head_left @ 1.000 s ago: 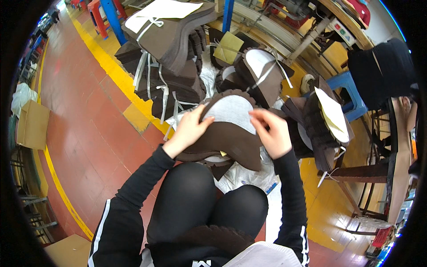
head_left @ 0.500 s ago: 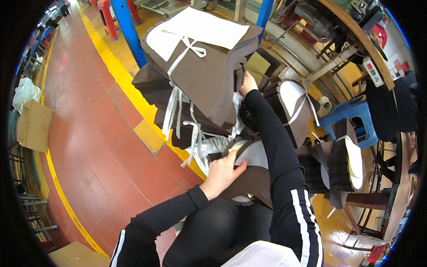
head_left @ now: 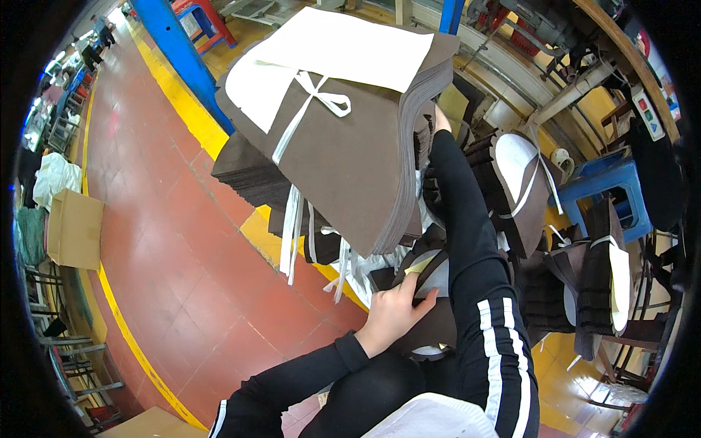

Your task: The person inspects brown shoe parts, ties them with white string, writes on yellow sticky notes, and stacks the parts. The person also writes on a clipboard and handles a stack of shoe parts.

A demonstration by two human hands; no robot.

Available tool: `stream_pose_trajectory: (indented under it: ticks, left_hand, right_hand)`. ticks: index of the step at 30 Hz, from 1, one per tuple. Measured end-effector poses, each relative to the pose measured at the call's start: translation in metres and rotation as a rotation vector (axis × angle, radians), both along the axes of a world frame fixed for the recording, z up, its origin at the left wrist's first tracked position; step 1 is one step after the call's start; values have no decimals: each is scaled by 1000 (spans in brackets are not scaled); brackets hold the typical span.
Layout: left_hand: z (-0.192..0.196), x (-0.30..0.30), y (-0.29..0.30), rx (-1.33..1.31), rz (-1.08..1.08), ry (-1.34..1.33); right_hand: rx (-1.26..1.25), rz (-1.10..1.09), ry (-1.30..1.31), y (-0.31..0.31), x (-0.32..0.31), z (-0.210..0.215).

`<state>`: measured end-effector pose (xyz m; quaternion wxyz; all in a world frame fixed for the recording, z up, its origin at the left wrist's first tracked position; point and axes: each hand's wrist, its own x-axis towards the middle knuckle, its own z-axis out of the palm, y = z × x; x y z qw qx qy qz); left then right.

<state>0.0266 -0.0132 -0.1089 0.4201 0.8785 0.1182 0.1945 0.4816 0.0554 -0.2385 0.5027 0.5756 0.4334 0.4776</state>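
Note:
A thick bundle of cut brown fabric pieces (head_left: 343, 157) fills the upper middle, with white paper (head_left: 350, 47) on top and a white tie (head_left: 292, 128) knotted across it. My right hand (head_left: 442, 120) is at the bundle's right edge, where the stack hides its fingers. Below the bundle, my left hand (head_left: 394, 314) lies on brown pieces with pale paper (head_left: 435, 283), its fingers extended and its thumb apart. More brown stacks (head_left: 252, 171) sit under the large bundle, with loose white strips (head_left: 290, 233) hanging down.
To the right stand tied brown bundles (head_left: 522, 182), more bundles (head_left: 610, 277) and a blue stool (head_left: 610, 186). A blue post (head_left: 179, 62) rises behind the big bundle. Across the red tiled walkway (head_left: 175, 241) is a cardboard box (head_left: 77, 230). Machinery (head_left: 540, 33) occupies the far right.
The view has shifted, and the large bundle looks bigger and closer. My right hand stays at its right edge. My left hand remains on the lower brown pieces.

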Motion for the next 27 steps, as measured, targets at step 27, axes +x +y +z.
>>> stream_pose_trajectory:
  ticks: [27]
  left_hand:
    - [43,-17,5,-356,-277,44]
  right_hand:
    - [1895,574,1404,-323,-390,391]
